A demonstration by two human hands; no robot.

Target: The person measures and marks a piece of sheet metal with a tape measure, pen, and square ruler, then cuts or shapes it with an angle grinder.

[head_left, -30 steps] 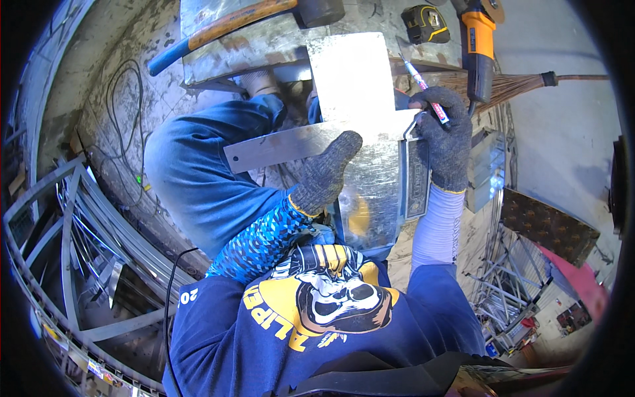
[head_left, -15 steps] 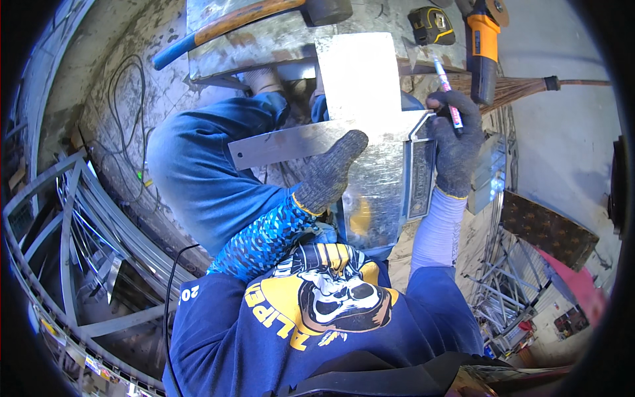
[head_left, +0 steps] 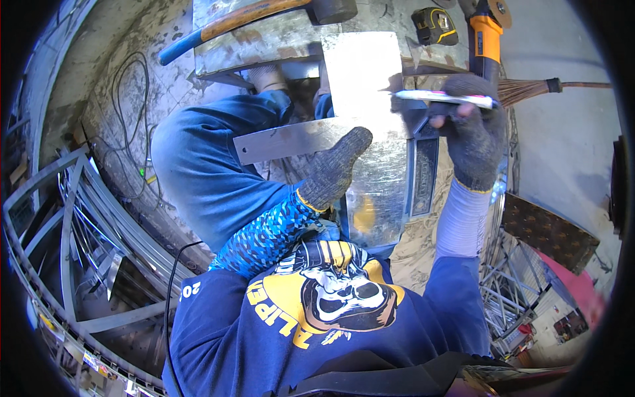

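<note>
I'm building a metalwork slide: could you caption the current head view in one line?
Gloved left grip on a flat metal strip; right grip holding a white marker near a bright sheet.

Shiny metal sheet (head_left: 378, 182), matt knit gloves (head_left: 333, 173)

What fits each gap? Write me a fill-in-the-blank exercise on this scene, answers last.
1. The left hand and right hand both wear dark ____.
2. The hand holding the marker is the ____ one.
3. The end of the hammer handle is coloured ____.
4. Between the hammer and the grinder lies a black and yellow ____.

Missing words: gloves; right; blue; tape measure.
</note>
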